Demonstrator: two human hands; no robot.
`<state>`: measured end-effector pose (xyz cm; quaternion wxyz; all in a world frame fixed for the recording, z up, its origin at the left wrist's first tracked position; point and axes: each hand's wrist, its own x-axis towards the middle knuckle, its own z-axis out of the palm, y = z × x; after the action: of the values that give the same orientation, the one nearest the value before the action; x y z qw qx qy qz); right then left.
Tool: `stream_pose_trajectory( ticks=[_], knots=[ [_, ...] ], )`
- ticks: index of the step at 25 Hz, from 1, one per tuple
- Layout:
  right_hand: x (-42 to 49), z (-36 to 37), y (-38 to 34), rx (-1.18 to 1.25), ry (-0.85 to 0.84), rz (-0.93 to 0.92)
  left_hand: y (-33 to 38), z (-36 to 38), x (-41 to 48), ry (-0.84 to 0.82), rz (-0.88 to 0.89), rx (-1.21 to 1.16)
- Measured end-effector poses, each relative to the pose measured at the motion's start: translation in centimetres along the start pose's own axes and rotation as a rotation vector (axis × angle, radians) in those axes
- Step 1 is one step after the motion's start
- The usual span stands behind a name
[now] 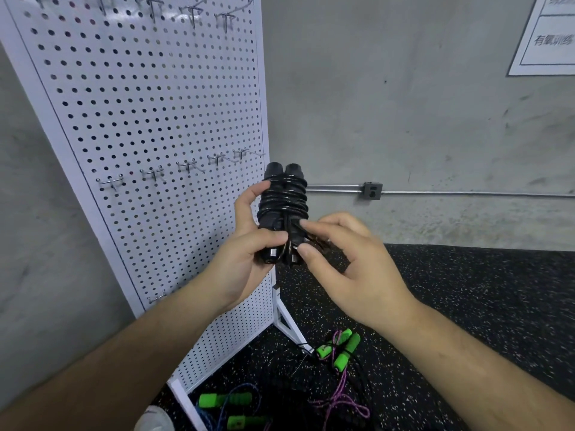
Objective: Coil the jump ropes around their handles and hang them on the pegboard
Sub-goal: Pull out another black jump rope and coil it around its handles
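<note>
I see the black jump rope at the centre of my view, held upright in the air. Its two handles sit side by side and the cord is wound round them in tight turns. My left hand is clasped round the lower half of the bundle, thumb across the front. My right hand pinches the loose strands at the bottom end between thumb and forefinger.

I judge the bundle light, with rigid handles. The glossy cord looks slick and springy, so the turns would likely loosen if the end goes free. The best hold is across the coil itself, with a thumb trapping the last turn. I would not hold it by the bare handle caps at twelve o'clock.

The pegboard stands at ten o'clock. A row of bare hooks runs just left of the bundle's top.

At six o'clock on the floor lie a green-handled rope with purple cord and a green-handled rope with blue cord, both uncoiled.

At two o'clock a wall sign reads "有氧训练", and the line above it is cut off. I can read no brand on the handles.
</note>
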<state>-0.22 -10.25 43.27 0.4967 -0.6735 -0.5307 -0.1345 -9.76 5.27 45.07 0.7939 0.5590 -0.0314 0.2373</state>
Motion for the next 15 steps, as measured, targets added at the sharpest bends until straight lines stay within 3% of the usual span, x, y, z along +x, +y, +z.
stream_pose_trajectory(
  ticks=[7, 11, 15],
  knots=[
    [0.0, 0.8, 0.5, -0.319, 0.079, -0.291, -0.4, -0.6, -0.1, -0.024, -0.005, 0.047],
    [0.3, 1.4, 0.2, -0.277, 0.119, -0.301, -1.0, -0.4, -0.3, -0.048, -0.041, 0.029],
    [0.2, 1.2, 0.9, -0.156, 0.059, -0.166, -0.7, -0.8, 0.3, 0.034, -0.01, -0.038]
  ],
)
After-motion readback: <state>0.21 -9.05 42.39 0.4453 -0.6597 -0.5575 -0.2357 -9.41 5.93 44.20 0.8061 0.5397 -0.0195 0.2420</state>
